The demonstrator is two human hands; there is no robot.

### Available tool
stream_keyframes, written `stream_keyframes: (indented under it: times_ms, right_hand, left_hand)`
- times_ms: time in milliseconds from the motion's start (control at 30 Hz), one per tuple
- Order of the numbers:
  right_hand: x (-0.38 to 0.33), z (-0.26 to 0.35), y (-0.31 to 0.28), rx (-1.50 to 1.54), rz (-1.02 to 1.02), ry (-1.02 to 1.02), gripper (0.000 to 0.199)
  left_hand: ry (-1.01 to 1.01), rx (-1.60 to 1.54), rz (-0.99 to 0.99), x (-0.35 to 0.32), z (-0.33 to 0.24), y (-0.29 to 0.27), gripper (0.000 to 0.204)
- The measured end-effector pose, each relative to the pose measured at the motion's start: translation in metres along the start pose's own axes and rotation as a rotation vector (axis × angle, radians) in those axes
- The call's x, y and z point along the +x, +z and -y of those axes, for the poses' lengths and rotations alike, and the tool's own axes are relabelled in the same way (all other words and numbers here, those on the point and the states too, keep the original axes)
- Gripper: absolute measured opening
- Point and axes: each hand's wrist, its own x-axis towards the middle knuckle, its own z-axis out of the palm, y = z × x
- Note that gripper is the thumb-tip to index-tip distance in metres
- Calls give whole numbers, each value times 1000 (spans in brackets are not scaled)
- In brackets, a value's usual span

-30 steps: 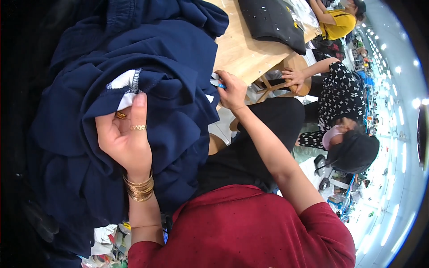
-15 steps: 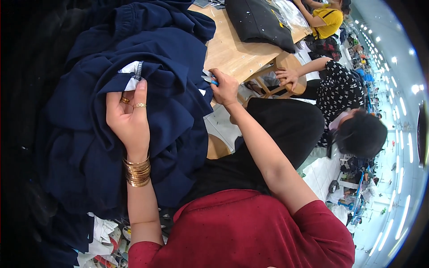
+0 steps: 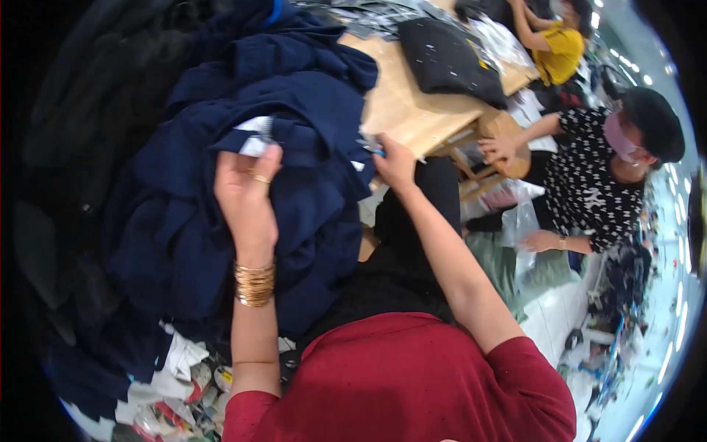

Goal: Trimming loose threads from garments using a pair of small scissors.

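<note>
A large navy garment (image 3: pixel 184 214) lies heaped in front of me. My left hand (image 3: pixel 249 193) pinches its folded edge between thumb and fingers, just below a white label (image 3: pixel 255 135) at a seam. Gold rings and a stack of gold bangles are on this hand and wrist. To the right, at the table's edge, my right hand (image 3: pixel 396 163) is closed around small thread snips (image 3: pixel 376 149) with metal blades and a bit of blue. Their tips are blurred and sit beside the navy cloth. A second white tag (image 3: pixel 359 166) shows on the cloth near them.
Folded black garments (image 3: pixel 453 66) and grey pieces lie on the wooden table (image 3: pixel 412 110). At right, a masked co-worker rests one hand on a wooden stool (image 3: pixel 520 158), the other by a clear plastic bag (image 3: pixel 521 221). Scraps (image 3: pixel 184 357) lie lower left. Another person in yellow stands beyond.
My view has shifted, so the scene sits lower and further right. The co-worker at right has straightened up, and their second hand and the plastic bag now show. Both my hands keep their holds.
</note>
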Motion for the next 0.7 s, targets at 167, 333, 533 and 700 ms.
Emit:
stream_keyframes:
  times_ms: [167,333,533,700]
  right_hand:
    - [-8,9,-33,388,-230,228,16]
    - [11,138,-115,569,149,69,14]
    - [11,177,-134,440,411,-218,35]
    - [11,187,-126,323,361,-260,27]
  left_hand:
    - [-244,-229,18,-27,-20,8,30]
    - [-202,-245,-29,-39,-29,12,34]
    - [-207,-226,-117,-40,-33,18,37]
    - [-263,-264,-125,-34,-36,10,36]
